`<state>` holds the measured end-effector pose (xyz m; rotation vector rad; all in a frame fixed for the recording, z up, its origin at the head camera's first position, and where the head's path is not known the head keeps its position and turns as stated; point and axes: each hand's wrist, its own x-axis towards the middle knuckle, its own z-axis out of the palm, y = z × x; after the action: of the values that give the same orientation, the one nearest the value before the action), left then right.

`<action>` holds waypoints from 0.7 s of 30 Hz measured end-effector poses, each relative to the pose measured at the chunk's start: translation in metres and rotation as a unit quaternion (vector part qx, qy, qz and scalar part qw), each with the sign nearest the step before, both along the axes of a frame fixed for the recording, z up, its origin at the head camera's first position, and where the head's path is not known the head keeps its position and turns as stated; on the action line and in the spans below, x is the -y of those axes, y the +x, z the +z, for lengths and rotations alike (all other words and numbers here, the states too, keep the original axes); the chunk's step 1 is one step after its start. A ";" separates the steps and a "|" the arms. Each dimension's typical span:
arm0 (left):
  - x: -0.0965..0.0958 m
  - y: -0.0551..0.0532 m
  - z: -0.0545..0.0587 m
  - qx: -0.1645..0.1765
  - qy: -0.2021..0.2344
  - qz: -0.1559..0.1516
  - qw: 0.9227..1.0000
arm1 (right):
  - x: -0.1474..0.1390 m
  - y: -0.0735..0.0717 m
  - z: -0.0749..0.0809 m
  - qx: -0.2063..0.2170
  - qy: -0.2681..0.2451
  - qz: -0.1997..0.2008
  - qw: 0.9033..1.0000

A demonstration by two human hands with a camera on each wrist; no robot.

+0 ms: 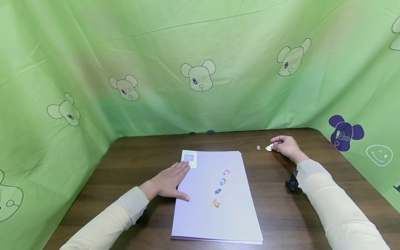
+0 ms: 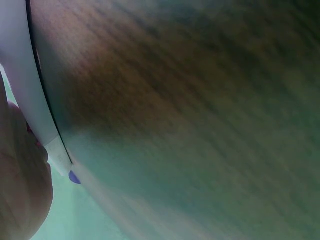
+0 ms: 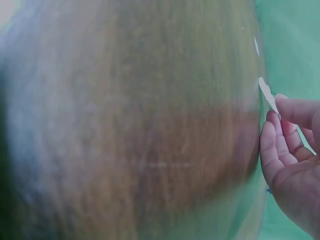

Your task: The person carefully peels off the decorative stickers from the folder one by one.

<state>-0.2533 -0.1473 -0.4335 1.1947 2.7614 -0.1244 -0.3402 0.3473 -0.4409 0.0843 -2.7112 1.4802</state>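
My left hand [image 1: 173, 178] lies flat with its fingers spread on the left edge of a large white drawing pad [image 1: 200, 222], close to the label at its top left corner. Several small cartoon stickers run down the pad in a slanting row: pink [image 1: 226, 172], blue [image 1: 223, 181], dark purple [image 1: 217, 191] and orange [image 1: 216, 203]. Beyond the pad's far right corner, my right hand [image 1: 285, 147] pinches a small irregular white paper piece [image 3: 268, 95] between thumb and fingers, low over the table. Just left of it a tiny purple piece [image 1: 258, 147] lies on the wood.
The brown wooden table [image 1: 140, 152] meets a green cloth backdrop [image 1: 200, 111] printed with bear heads, at the back and both sides. A black wrist device [image 1: 292, 181] sits under the right sleeve.
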 end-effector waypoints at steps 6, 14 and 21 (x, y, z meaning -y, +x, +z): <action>-0.001 0.000 0.000 0.003 -0.003 0.003 1.000 | 0.002 -0.001 0.000 -0.012 0.011 0.003 1.000; 0.000 -0.002 -0.001 0.002 -0.006 0.004 1.000 | 0.003 -0.001 0.003 -0.022 0.050 -0.002 0.998; 0.001 -0.002 -0.001 0.003 -0.003 0.003 1.000 | 0.011 0.001 0.008 -0.023 0.037 0.017 0.999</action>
<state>-0.2558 -0.1479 -0.4346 1.1837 2.7568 -0.1277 -0.3396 0.3366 -0.4333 0.1658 -2.7415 1.3670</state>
